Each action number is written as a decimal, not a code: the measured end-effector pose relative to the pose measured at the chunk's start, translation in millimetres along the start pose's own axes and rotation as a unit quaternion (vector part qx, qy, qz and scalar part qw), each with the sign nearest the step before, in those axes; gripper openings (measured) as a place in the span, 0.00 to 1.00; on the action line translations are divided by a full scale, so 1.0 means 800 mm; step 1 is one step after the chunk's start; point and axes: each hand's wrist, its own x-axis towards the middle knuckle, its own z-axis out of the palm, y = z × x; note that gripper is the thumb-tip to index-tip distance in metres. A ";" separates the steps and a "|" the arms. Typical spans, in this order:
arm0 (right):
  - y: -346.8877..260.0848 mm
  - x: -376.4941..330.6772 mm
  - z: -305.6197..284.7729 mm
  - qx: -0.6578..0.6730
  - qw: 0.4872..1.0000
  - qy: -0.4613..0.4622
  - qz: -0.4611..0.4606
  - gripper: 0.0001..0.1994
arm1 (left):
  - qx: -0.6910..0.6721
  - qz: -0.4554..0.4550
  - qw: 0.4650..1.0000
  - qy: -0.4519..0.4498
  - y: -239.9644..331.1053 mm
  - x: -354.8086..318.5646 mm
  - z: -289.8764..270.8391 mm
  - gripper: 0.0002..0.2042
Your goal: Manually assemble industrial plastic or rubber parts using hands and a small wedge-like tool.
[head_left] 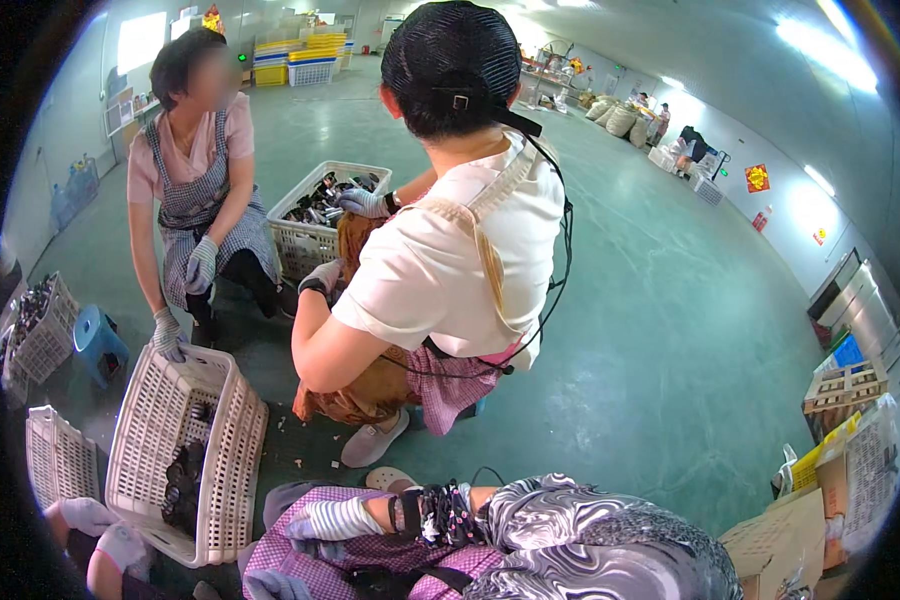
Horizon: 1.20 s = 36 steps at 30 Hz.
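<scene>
My right hand (pixel 335 521), in a white and grey striped glove, lies loosely over the purple checked apron (pixel 380 548) on my lap. It holds nothing I can see. Black bands circle the wrist beside a black-and-white marbled sleeve. At the lower edge shows only part of my left hand (pixel 275 585), gloved, on the same apron; its fingers are mostly cut off. Left of my knees a white perforated crate (pixel 235 460) stands tilted, with black round parts (pixel 182 485) inside. A co-worker's gloved hand (pixel 167 335) grips its far rim.
A co-worker in a white shirt (pixel 450 260) sits ahead, reaching toward another crate (pixel 310 245) of dark parts. Other gloved hands (pixel 122 548) are at the lower left. A blue stool (pixel 100 345) stands near more crates (pixel 45 330). Cardboard boxes (pixel 780 545) line the right side.
</scene>
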 end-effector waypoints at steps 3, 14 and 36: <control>-0.014 -0.010 0.006 -0.004 1.000 0.010 -0.007 0.15 | -0.011 -0.004 1.000 -0.002 0.001 0.000 0.003 0.17; -0.002 -0.001 0.002 0.005 1.000 0.007 -0.008 0.15 | -0.023 -0.004 1.000 0.008 0.002 -0.003 0.005 0.17; -0.010 -0.012 0.009 0.022 1.000 -0.006 0.005 0.14 | -0.016 -0.015 1.000 -0.002 0.005 -0.008 0.006 0.17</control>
